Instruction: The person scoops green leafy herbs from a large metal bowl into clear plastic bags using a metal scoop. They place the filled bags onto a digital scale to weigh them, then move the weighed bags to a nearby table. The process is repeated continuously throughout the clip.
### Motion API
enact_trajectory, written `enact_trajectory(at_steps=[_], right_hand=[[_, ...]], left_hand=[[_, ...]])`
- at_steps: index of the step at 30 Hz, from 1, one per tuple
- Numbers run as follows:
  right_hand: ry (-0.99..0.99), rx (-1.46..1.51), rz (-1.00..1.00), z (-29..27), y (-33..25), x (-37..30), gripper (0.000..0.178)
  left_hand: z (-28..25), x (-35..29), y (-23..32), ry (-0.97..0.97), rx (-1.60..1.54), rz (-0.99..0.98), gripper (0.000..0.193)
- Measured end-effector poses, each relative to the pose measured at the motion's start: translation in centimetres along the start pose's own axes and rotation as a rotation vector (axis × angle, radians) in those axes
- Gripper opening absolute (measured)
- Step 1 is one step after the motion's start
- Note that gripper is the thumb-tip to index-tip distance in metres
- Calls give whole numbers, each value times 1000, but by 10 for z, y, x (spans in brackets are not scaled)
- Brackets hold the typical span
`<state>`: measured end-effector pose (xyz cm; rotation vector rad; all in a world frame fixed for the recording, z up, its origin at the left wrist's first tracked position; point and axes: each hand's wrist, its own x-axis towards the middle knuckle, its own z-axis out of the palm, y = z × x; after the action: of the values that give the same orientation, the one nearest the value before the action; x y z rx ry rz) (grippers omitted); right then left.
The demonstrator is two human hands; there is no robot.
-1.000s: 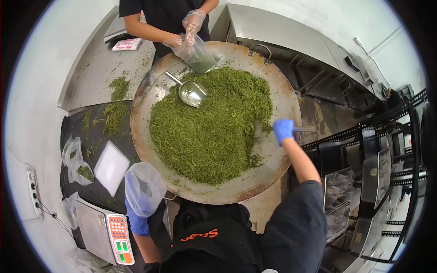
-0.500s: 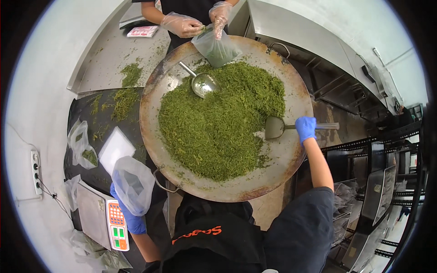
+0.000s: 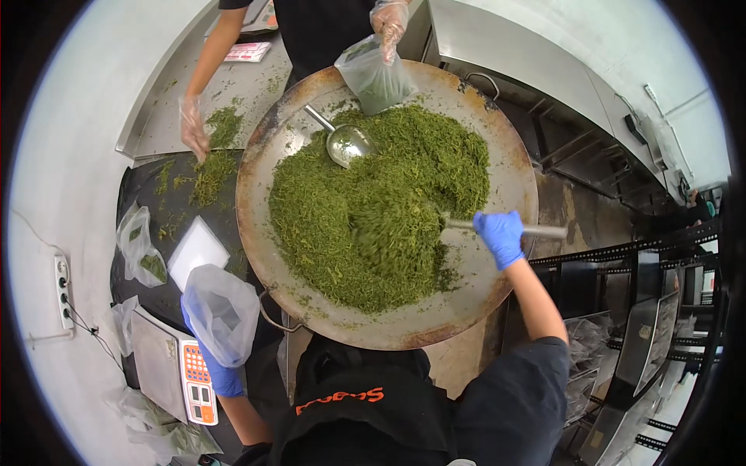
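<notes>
A wide, shallow metal pan point(image 3: 404, 332) holds a big mound of shredded dark green leaf-like stuff point(image 3: 318, 241). My right hand point(image 3: 501, 237), in a blue glove, is closed round the handle of a metal wok spatula point(image 3: 548, 231). Its blade is buried in the mound, where the shreds are blurred by motion. Left of the pan, my left hand point(image 3: 224, 379), also blue-gloved, holds a clear plastic bag point(image 3: 223, 314); its fingers are mostly hidden behind the bag. Inside the pan's far part lies a metal scoop point(image 3: 350, 144), its bowl on the shreds.
Across the pan, a co-worker's gloved hand point(image 3: 390, 27) holds a partly filled bag point(image 3: 377, 81); the other point(image 3: 193, 128) touches green scraps point(image 3: 210, 179) on the left table. A scale point(image 3: 198, 380), a white slab point(image 3: 198, 252) and bags are at left. Racks point(image 3: 653, 342) stand at right.
My right hand has pushed the spatula leftward, driving its blade into the shreds. The co-worker's one hand has left the bag and reached to the scraps. The scale's green display lights are now dark.
</notes>
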<state>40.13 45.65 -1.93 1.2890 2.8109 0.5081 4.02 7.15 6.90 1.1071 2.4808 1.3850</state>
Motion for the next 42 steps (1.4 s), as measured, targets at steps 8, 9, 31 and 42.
enact_trajectory(at_steps=[8,9,31,42], right_hand=[[177,-277,-28,59,82,45,17],[279,-269,-68,84,79,48,17],[-135,299,133,52,-54,37,35],[-233,290,231,-67,11,19,41]], left_hand=[[6,6,4,-8,-108,-95,59],[4,2,2,-8,-166,-161,63],[26,28,28,-156,-175,66,74],[78,89,26,-341,-359,365,103]])
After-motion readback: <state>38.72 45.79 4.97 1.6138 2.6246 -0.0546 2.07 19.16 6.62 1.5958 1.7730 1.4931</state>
